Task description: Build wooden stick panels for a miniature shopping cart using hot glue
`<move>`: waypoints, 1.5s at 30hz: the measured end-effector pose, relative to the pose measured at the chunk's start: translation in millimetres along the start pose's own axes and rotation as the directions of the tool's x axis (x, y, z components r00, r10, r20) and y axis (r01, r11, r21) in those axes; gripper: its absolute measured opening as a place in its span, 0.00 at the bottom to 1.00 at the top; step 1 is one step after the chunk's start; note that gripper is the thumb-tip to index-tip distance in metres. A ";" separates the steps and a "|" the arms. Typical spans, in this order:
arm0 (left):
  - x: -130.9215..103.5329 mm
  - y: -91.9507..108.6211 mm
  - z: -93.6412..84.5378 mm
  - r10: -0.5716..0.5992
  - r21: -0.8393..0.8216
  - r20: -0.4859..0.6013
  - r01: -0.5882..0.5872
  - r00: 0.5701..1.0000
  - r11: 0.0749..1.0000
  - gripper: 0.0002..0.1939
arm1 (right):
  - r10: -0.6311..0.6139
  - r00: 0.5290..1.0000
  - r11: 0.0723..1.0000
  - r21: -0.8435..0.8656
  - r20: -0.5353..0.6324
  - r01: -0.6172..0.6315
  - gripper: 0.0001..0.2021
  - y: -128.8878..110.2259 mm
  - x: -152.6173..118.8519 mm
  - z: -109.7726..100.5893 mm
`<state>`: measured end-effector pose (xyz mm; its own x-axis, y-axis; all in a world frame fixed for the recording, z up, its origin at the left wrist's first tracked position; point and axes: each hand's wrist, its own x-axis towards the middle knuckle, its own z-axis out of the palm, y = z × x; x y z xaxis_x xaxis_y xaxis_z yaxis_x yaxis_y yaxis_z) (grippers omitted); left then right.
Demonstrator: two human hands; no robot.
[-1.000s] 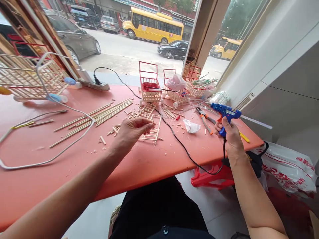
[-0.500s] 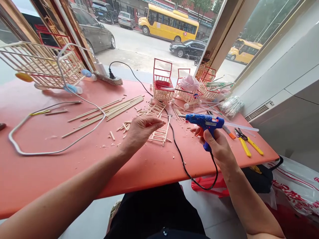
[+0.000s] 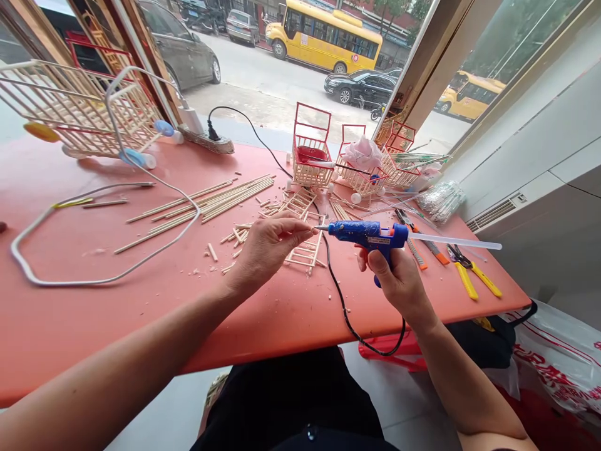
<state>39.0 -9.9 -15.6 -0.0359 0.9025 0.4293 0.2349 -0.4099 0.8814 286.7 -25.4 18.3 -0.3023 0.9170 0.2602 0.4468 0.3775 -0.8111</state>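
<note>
My right hand (image 3: 399, 279) is wrapped round the handle of a blue hot glue gun (image 3: 364, 233), with a clear glue stick (image 3: 457, 240) sticking out of its back. The metal nozzle points left and reaches the fingertips of my left hand (image 3: 277, 244). Those fingers are pinched together; whatever sits between them is too small to make out. Just behind and below the left fingertips, a small frame of pale wooden sticks (image 3: 307, 254) lies on the table. Short cut stick pieces (image 3: 235, 235) are scattered beside my left hand.
Long wooden sticks (image 3: 235, 200) and a looped white cable (image 3: 113, 280) lie on the pink table (image 3: 154, 332). Small stick-built carts (image 3: 313, 156) stand at the back, a larger cart (image 3: 89, 113) at left. Yellow-handled pliers (image 3: 469, 275) rest at right. The black cord (image 3: 345, 307) hangs over the front edge.
My right hand has moved the glue gun left, bringing its nozzle to my left fingertips. The left hand stays pinched in nearly the same spot. The view has shifted slightly.
</note>
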 end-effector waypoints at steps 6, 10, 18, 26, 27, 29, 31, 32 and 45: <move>0.0 -1.0 -0.5 0.026 -0.017 0.003 -0.026 1.000 1.000 0.06 | 0.020 1.000 0.999 -0.045 -0.006 -0.021 0.31 1.6 1.0 -0.3; -0.9 -0.7 -0.8 0.019 -0.024 -0.002 -0.019 1.000 1.000 0.05 | 0.019 1.000 0.998 -0.063 -0.011 -0.019 0.31 1.5 1.0 -0.6; 0.5 1.5 -0.6 -0.031 -0.042 -0.007 0.031 0.999 0.999 0.05 | -0.001 1.000 0.996 -0.086 -0.010 0.000 0.31 1.2 0.7 0.0; -0.2 5.3 -2.6 -0.060 -0.013 0.001 0.060 0.998 0.998 0.06 | -0.059 0.995 0.987 -0.156 -0.086 0.045 0.29 7.7 1.8 3.8; 0.1 5.3 -3.1 -0.077 -0.017 0.016 0.078 0.997 0.997 0.06 | -0.073 0.990 0.987 -0.154 -0.121 0.053 0.28 9.8 2.3 4.2; 1.5 4.2 -5.0 -0.147 -0.074 0.046 0.151 0.988 0.986 0.05 | -0.095 0.973 0.989 -0.136 -0.212 0.067 0.27 14.6 3.2 4.9; 4.2 1.9 -7.8 -0.246 -0.192 0.054 0.251 0.968 0.949 0.07 | -0.096 0.956 0.993 -0.096 -0.276 0.072 0.26 18.7 3.2 5.4; 6.0 0.7 -9.4 -0.299 -0.269 0.056 0.303 0.953 0.914 0.10 | -0.094 0.952 0.994 -0.074 -0.290 0.075 0.26 19.9 2.5 5.7; 12.9 4.3 -12.4 -0.532 -0.788 0.265 0.499 0.804 0.361 0.22 | -0.248 0.959 0.962 -0.151 -0.138 0.227 0.21 16.1 -18.1 32.6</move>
<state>27.4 -1.7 -3.8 0.1038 0.9789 -0.1761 -0.6983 0.1978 0.6879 271.9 -40.1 -16.6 -0.2846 0.8036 0.5226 0.4884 0.5907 -0.6423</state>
